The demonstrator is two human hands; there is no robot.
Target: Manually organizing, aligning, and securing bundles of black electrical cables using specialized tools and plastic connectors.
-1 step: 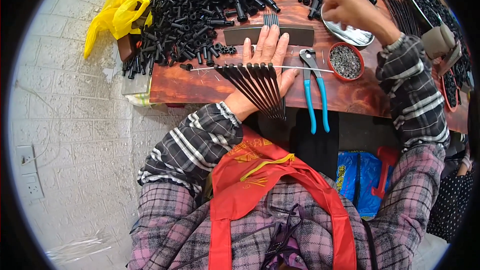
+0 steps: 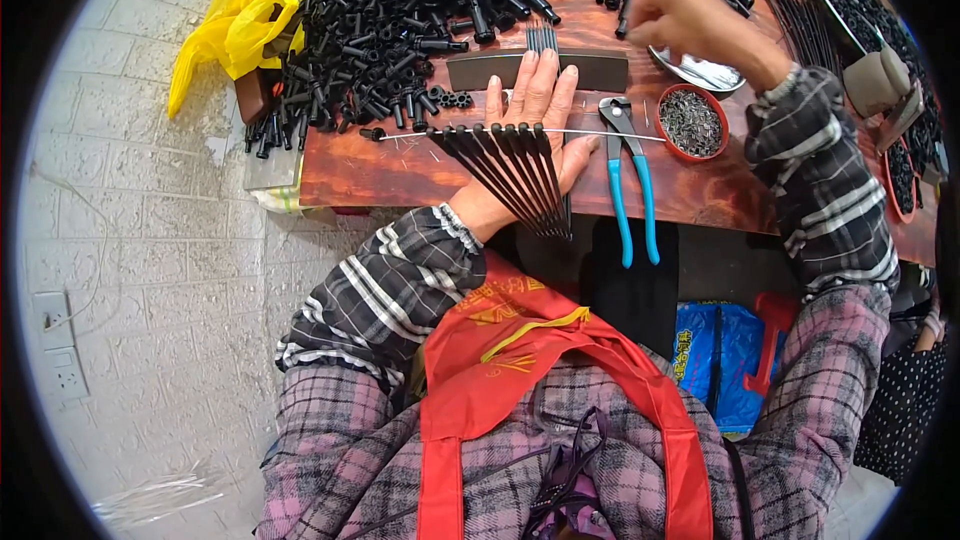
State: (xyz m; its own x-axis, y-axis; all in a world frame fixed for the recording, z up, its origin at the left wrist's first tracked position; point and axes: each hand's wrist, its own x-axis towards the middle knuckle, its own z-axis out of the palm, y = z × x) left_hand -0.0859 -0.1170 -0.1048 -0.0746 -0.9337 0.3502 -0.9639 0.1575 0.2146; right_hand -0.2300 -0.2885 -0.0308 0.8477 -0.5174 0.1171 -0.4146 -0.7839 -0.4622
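My left hand (image 2: pixel 530 120) lies flat with fingers stretched, its fingertips across a dark curved bar (image 2: pixel 590 70). Thin grey rods (image 2: pixel 541 37) stick out past those fingertips. Over the back of this hand spreads a fan of slim black rods (image 2: pixel 515 180), their knobbed ends lined up along a thin pale wire (image 2: pixel 600 132). My right hand (image 2: pixel 690 25) is raised with curled fingers, beside the shiny metal bowl (image 2: pixel 715 80); what it pinches, if anything, cannot be made out. Pliers with blue handles (image 2: pixel 632 190) lie between the hands, partly over the table's front edge.
A red-rimmed tub (image 2: pixel 692 123) of small metal bits stands right of the pliers. Black tubular parts (image 2: pixel 370 40) are heaped along the back and left, by a yellow plastic bag (image 2: pixel 235 20). Long black rods (image 2: pixel 797 25) lie at the right of the wooden table (image 2: pixel 345 170).
My right hand has shifted slightly left, away from over the metal bowl. The left hand, black rods and pliers look unmoved.
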